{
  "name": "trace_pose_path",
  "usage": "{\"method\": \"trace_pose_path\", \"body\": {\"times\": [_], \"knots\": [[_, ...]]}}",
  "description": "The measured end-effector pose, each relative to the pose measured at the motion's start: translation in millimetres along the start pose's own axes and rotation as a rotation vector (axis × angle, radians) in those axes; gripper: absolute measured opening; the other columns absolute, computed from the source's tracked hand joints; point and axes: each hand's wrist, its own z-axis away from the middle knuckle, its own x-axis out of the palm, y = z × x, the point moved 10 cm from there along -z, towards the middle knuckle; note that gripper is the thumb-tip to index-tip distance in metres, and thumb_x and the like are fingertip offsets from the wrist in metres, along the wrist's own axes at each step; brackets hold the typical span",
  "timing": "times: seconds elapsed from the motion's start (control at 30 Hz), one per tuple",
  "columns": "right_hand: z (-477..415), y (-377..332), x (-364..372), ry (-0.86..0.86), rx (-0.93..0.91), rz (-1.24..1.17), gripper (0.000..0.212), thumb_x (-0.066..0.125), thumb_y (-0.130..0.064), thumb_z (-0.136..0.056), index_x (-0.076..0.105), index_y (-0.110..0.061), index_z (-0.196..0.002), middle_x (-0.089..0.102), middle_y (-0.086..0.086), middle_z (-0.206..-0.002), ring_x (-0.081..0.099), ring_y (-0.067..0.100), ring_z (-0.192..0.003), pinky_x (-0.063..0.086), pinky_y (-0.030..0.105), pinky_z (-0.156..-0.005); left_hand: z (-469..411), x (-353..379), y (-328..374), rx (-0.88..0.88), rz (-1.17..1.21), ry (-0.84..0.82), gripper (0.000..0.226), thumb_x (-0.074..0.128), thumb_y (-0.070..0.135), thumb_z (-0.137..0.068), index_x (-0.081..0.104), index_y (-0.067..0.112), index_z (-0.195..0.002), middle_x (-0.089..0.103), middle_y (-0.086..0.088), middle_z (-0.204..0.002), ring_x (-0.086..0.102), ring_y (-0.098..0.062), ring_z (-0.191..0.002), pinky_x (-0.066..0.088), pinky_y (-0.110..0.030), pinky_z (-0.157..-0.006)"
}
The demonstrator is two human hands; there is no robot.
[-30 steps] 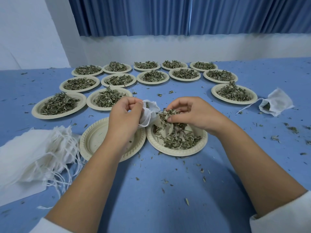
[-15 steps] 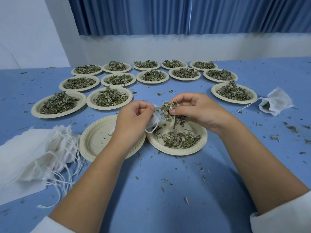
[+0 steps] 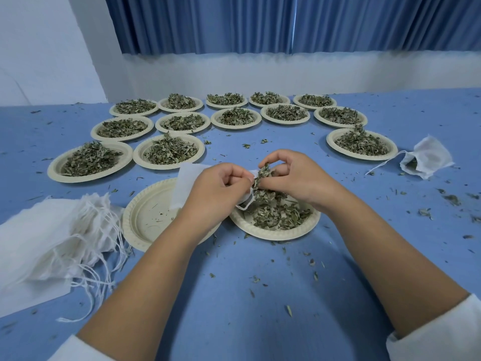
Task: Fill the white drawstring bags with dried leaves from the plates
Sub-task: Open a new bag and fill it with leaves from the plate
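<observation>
Both your hands meet just above the near round cream paper plate (image 3: 276, 236), which carries a thin layer of dried green leaves. Your left hand (image 3: 218, 188) has its fingers curled, pinching the mouth of a small white cloth drawstring bag (image 3: 187, 181); the bag's body sticks out to the left over an empty cream paper plate (image 3: 148, 217). Your right hand (image 3: 299, 175) pinches a clump of dried leaves (image 3: 263, 175) between thumb and fingertips, right at the bag's mouth. Thirteen more cream plates heaped with leaves (image 3: 86, 179) stand in rows farther back on the blue table (image 3: 234, 295). A loose pile of flat white drawstring bags (image 3: 52, 238) lies at your left, touching the empty plate's edge. Well apart on your right lies another white bag with leaves showing inside (image 3: 426, 160), its string trailing left.
</observation>
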Motion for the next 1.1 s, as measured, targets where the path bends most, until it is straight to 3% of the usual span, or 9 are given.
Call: {"method": "trace_pose_path", "body": {"times": [0.17, 0.37, 0.53, 0.77, 0.93, 1.1], "knots": [[-2, 1, -7, 0.087, -0.002, -0.074, 0.033, 0.084, -0.022, -0.073, 0.06, -0.024, -0.094, 0.072, 0.0, -0.078, 0.063, 0.013, -0.064, 0.05, 0.038, -0.072, 0, -5, 0, -0.012, 0.006, 0.045, 0.007, 0.064, 0.009, -0.091, 0.071, 0.01, -0.089, 0.067, 0.002, -0.067, 0.058, 0.004, -0.052, 0.043, -0.006, -0.052], [-1, -10, -2, 0.077, -0.119, -0.035, 0.026, 0.085, -0.015, -0.072, 0.062, -0.024, -0.078, 0.067, -0.012, -0.061, 0.057, 0.002, -0.056, 0.046, 0.017, -0.058, 0, -10, 0, -0.013, -0.004, 0.104, 0.009, 0.063, 0.01, -0.091, 0.07, 0.011, -0.085, 0.066, 0.004, -0.065, 0.057, 0.004, -0.051, 0.043, -0.006, -0.052], [2, -18, 8, 0.048, -0.191, 0.049, 0.025, 0.083, -0.011, -0.074, 0.066, -0.029, -0.075, 0.068, -0.01, -0.068, 0.064, 0.013, -0.067, 0.056, 0.032, -0.067, -1, -9, 0, -0.009, 0.02, 0.113, 0.009, 0.062, 0.014, -0.092, 0.067, 0.014, -0.085, 0.065, 0.007, -0.064, 0.058, 0.001, -0.053, 0.047, -0.011, -0.055], [5, -19, 5, 0.123, -0.198, 0.131, 0.031, 0.078, -0.007, -0.075, 0.066, -0.035, -0.066, 0.06, -0.021, -0.051, 0.052, -0.003, -0.049, 0.038, 0.007, -0.052, 2, 8, 3, 0.01, 0.006, -0.052, 0.009, 0.057, 0.005, -0.092, 0.066, 0.006, -0.09, 0.061, 0.004, -0.065, 0.053, -0.001, -0.053, 0.041, -0.009, -0.053], [4, -14, -1, 0.129, -0.137, -0.059, 0.025, 0.08, -0.008, -0.077, 0.071, -0.031, -0.075, 0.065, -0.016, -0.055, 0.054, -0.005, -0.048, 0.039, 0.006, -0.05, 2, 7, 3, 0.015, 0.013, -0.047, 0.009, 0.056, 0.004, -0.093, 0.066, 0.004, -0.092, 0.06, 0.002, -0.066, 0.052, -0.003, -0.053, 0.041, -0.009, -0.053], [0, -7, 6, 0.025, -0.053, -0.275, 0.021, 0.075, -0.013, -0.084, 0.079, -0.03, -0.074, 0.076, -0.008, -0.083, 0.069, 0.001, -0.072, 0.052, 0.014, -0.066, -1, 0, -1, -0.008, 0.083, 0.013, 0.012, 0.058, 0.007, -0.094, 0.066, 0.011, -0.087, 0.062, 0.007, -0.062, 0.055, -0.001, -0.053, 0.045, -0.011, -0.055]]}}
